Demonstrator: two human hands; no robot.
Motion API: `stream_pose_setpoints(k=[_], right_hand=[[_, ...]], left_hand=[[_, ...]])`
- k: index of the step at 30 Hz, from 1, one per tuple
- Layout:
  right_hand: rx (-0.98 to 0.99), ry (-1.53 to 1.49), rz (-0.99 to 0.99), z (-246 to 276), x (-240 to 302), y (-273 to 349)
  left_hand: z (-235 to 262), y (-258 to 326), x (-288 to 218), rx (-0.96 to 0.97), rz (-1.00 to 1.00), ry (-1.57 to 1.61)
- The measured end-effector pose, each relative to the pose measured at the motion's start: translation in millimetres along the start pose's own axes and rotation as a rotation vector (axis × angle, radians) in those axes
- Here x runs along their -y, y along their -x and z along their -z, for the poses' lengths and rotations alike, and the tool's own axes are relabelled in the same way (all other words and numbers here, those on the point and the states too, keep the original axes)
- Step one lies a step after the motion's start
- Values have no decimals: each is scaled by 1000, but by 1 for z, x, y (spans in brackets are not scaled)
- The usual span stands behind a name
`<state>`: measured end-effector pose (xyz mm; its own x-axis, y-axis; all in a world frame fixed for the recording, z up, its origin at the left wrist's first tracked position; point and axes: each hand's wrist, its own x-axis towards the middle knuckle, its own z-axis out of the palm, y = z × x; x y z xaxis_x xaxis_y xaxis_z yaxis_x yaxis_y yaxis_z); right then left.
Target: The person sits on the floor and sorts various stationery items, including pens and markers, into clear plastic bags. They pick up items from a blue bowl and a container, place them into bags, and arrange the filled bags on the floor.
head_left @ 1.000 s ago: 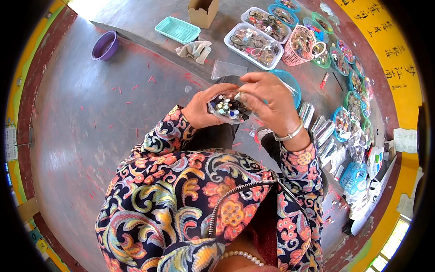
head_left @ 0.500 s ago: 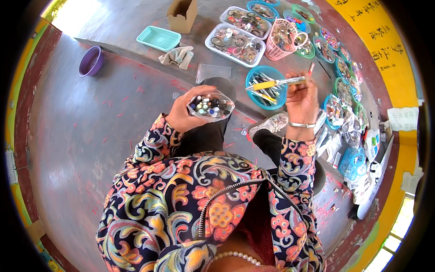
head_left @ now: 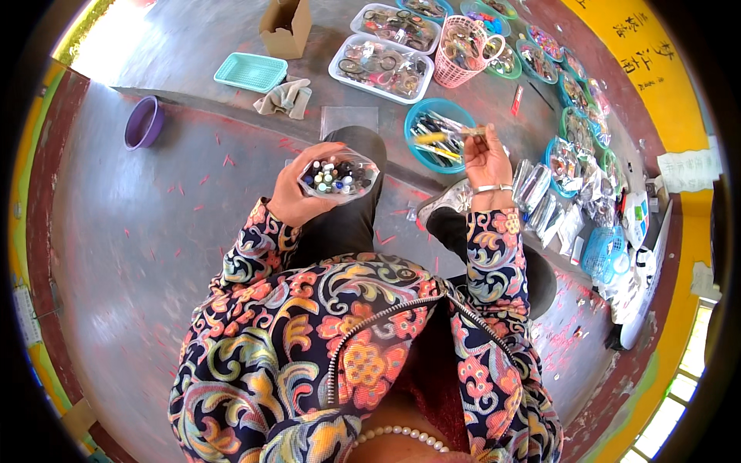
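Note:
My left hand [head_left: 299,190] grips a clear plastic bag over my knee. The bag [head_left: 369,187] gapes upward and is packed with pens [head_left: 333,176], their black, white and bluish ends showing. Off to the right, my right hand [head_left: 488,160] pinches a yellow and silver pen [head_left: 430,139], blurred by motion; whether a second pen is with it, I cannot tell. This pen hangs over a round blue basket [head_left: 411,150], which holds many loose pens [head_left: 441,154] in white, black and yellow.
A flat clear bag [head_left: 350,121], a crumpled cloth [head_left: 284,99] and a teal tray [head_left: 251,71] lie ahead. White trays [head_left: 421,89], a pink basket [head_left: 455,69] and a cardboard box [head_left: 285,31] stand beyond. Bundled pens [head_left: 532,184] lie right; a purple basin [head_left: 144,123] stands left.
My right hand has lowered slightly toward the blue basket, and the pen has tilted and drawn closer to it. My left hand keeps hold of the bag. The whole view has shifted a little.

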<state>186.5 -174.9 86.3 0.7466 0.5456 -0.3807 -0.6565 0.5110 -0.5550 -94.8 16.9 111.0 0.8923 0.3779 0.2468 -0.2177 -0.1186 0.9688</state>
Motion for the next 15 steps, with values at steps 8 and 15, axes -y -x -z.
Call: stream_pose_setpoints(k=[8, 15], right_hand=[[-296, -9, 188, 55, -6, -31], [-524, 32, 163, 125, -31, -76]], left_hand=[[-3, -1, 0, -3, -28, 77], [-4, -1, -4, -7, 5, 13]])
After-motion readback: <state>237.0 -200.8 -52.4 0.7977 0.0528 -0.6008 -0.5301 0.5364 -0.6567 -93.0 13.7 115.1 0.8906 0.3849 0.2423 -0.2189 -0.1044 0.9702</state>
